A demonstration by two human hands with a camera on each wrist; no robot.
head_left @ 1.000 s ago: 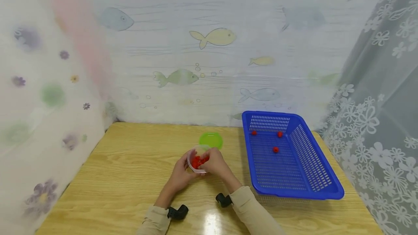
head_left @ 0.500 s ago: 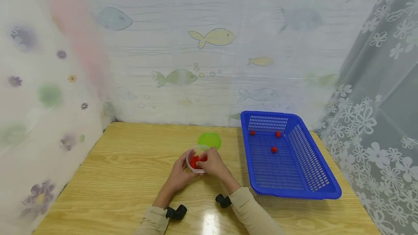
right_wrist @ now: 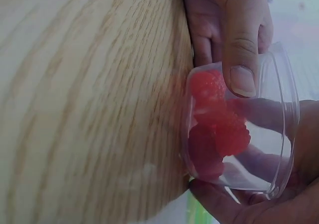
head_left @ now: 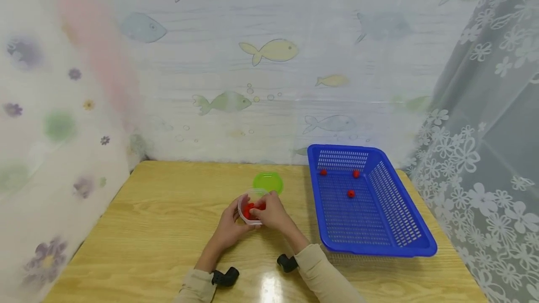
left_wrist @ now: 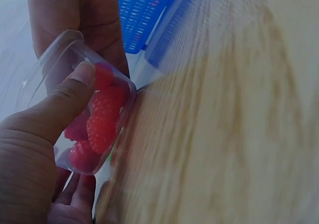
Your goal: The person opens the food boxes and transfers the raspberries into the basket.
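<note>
A clear plastic tub (head_left: 242, 209) sits tilted between my hands over the table, with several red raspberries (right_wrist: 207, 92) inside. My left hand (head_left: 229, 229) grips its side; the left thumb (left_wrist: 67, 97) presses the outer wall and other fingers curl round below. From the right, my right hand (head_left: 275, 214) reaches through the tub's open top. In the right wrist view a raspberry (right_wrist: 233, 137) lies between its fingers, seen through the plastic, and they appear to pinch it. The right fingertips are partly hidden in the head view.
A blue perforated basket (head_left: 379, 248) stands on the right of the wooden table (head_left: 160, 219), holding a few red raspberries (head_left: 351, 194). A green lid (head_left: 268, 181) lies just behind the tub. Patterned curtains hang behind and at both sides.
My right fingers have shifted slightly among the raspberries in the tub. The left hand keeps its grip. The head view has drifted a little, and the basket and lid stay put.
</note>
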